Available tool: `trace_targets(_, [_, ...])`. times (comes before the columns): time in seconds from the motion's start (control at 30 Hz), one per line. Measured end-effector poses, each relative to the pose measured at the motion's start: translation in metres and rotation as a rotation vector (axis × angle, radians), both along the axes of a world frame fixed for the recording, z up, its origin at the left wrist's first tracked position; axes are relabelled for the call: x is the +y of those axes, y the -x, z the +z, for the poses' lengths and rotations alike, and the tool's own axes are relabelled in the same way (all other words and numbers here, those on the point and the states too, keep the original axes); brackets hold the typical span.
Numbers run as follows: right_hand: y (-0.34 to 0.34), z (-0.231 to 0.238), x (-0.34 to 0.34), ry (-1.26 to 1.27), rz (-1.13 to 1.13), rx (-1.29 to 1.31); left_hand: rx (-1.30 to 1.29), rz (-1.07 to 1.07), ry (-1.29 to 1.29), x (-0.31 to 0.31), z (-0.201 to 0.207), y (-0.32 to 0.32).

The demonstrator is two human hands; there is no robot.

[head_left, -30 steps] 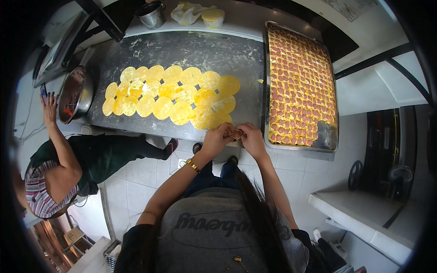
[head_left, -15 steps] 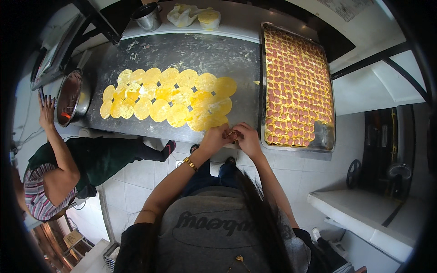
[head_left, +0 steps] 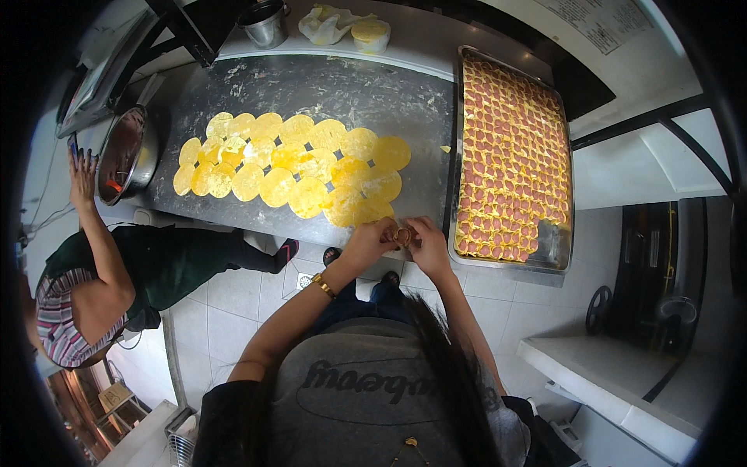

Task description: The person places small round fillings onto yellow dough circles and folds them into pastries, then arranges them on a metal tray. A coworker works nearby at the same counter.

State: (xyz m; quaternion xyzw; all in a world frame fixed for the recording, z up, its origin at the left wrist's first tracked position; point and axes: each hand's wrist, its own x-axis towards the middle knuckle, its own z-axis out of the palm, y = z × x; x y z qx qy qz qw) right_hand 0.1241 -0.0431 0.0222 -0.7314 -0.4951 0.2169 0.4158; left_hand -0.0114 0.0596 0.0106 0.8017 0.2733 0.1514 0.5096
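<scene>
Near the table's front edge, my left hand (head_left: pixel 369 245) and my right hand (head_left: pixel 429 244) pinch a small open-topped dumpling (head_left: pixel 401 237) between their fingertips. Pinkish filling shows at its top; the fingers hide most of its sides. Round yellow dough wrappers (head_left: pixel 282 187) lie overlapping in rows on the dark table (head_left: pixel 373 86), left of and beyond my hands. To my right, a large metal tray (head_left: pixel 569 257) holds closely packed rows of yellow dumplings (head_left: pixel 510 156) with pink filling. One stretch of the tray's near right corner shows bare metal.
A co-worker (head_left: pixel 85 303) stands at the left beside a metal bowl (head_left: pixel 146 159) of reddish filling, holding a phone-like object. On the back ledge are a metal pot (head_left: pixel 264 31), a crumpled plastic bag (head_left: pixel 325 25) and a white tub (head_left: pixel 371 36). A white counter (head_left: pixel 607 366) lies at the lower right.
My view has shifted slightly. Both hands keep hold of the dumpling, and my fingers have changed position around it. The wrappers and the tray look the same.
</scene>
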Motion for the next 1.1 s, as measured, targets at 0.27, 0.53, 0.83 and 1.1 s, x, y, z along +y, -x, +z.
trace_targets(0.27, [0.006,0.000,0.001,-0.033,-0.080,-0.069,0.030,0.006,-0.049,-0.001,0.003,-0.003])
trace_targets(0.53, [0.008,0.004,0.003,-0.032,-0.009,-0.120,0.084,-0.011,0.000,0.006,0.005,0.001])
trace_targets(0.83, [0.011,-0.006,-0.002,-0.063,-0.056,-0.112,0.005,-0.099,0.023,0.016,-0.018,0.010])
trace_targets(1.1, [-0.052,0.047,-0.087,-0.125,-0.396,0.143,0.074,-0.181,0.134,0.031,0.041,0.003])
